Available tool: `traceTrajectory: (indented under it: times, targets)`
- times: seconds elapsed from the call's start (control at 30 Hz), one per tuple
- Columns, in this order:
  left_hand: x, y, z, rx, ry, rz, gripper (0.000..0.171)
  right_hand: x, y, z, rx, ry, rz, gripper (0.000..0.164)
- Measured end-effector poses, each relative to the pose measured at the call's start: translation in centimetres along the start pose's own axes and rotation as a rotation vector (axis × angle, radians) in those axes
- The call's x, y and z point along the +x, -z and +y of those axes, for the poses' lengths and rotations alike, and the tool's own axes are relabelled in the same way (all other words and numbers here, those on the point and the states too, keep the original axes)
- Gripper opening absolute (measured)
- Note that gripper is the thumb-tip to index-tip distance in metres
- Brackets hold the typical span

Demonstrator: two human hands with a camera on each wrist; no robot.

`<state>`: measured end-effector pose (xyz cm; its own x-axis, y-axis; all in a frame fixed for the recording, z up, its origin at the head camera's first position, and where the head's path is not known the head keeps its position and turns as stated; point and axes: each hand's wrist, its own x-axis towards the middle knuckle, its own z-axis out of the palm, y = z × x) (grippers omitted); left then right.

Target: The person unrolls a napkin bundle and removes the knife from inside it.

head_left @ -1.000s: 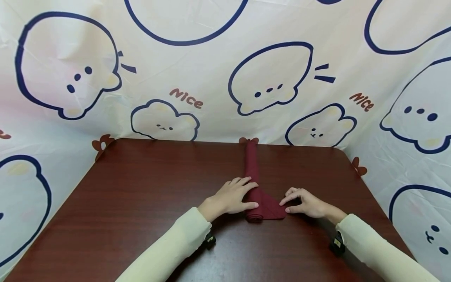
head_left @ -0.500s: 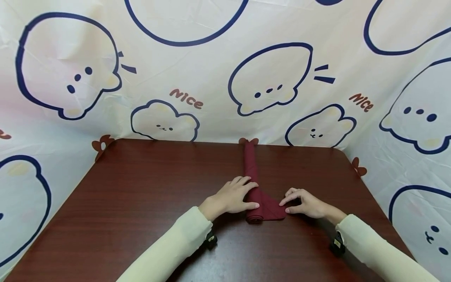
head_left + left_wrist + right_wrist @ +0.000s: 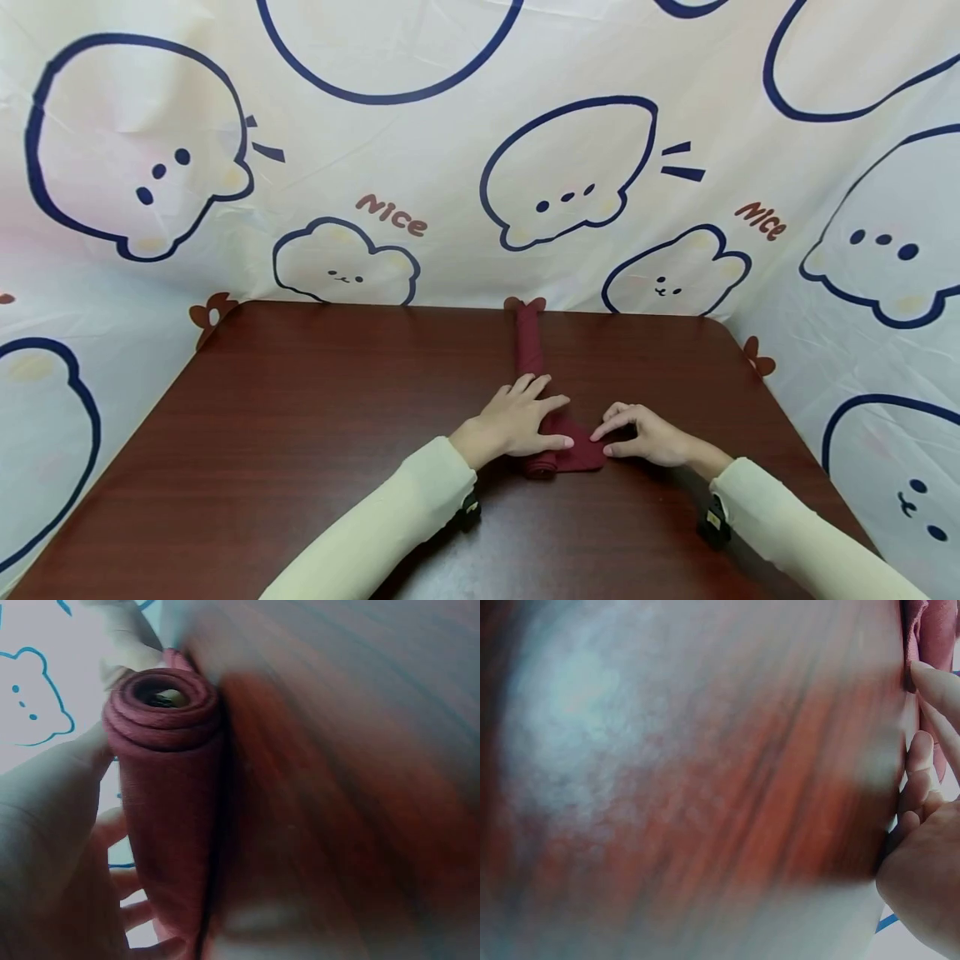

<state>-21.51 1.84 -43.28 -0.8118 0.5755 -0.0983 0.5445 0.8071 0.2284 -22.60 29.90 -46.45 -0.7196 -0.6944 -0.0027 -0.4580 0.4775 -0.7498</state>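
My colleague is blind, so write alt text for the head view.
The left hand lies over a partly rolled dark-red cloth on a brown table; the right hand touches its loose corner. A cartoon-print backdrop hangs behind.

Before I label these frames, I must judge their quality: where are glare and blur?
Head: faint sheen low centre on the dark wood-grain tabletop; left wrist: maroon cloth roll clearer than the hazy, streaked tabletop; right wrist: bright glare upper left, tabletop blurred, bottom washed out.
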Motion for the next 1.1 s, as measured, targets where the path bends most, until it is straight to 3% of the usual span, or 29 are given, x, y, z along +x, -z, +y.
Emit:
traceTrajectory:
  times: [0.2,0.5,0.83,1.1]
  targets:
    - [-0.1,-0.1,-0.4,0.017,0.017,-0.008,0.07,0.1,0.2,0.0,-0.006,-0.024,-0.009,0.02]
    - [-0.7,0.1,-1.4,-0.055,0.014,0.012,0.07,0.2,0.2,0.0,0.0,-0.039,-0.01,0.02]
    - [-2.1,0.2,-2.3,-0.106,0.003,0.035,0.069,-0.4,-0.1,0.2,0.015,-0.023,-0.002,0.019]
    - [-3.4,0.9,-4.0,-0.141,0.017,0.039,0.071,-0.1,-0.1,0.3,0.018,-0.016,0.006,0.02]
